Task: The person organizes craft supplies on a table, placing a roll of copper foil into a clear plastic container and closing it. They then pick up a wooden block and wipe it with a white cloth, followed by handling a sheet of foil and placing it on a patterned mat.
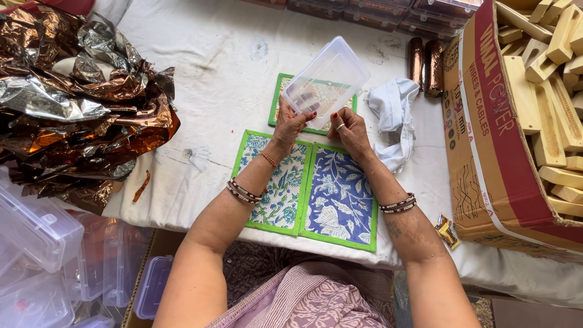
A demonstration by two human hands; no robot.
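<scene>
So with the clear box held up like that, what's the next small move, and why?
Probably lower the clear plastic box onto the white cloth. The left hand holds it tilted in the air by its near edge, above the green-bordered mats, while the right hand sits just below it, so nothing steadies it from beneath.

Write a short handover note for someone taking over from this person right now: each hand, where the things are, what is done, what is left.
Left hand: grips the clear plastic box at its lower edge, tilted above the table.
Right hand: closed beside the box's lower corner; whether it touches is unclear.
Three green-bordered floral mats lie flat on the white cloth.
Done: the box is lifted and looks empty.
Left: nothing is in the box yet.
</scene>
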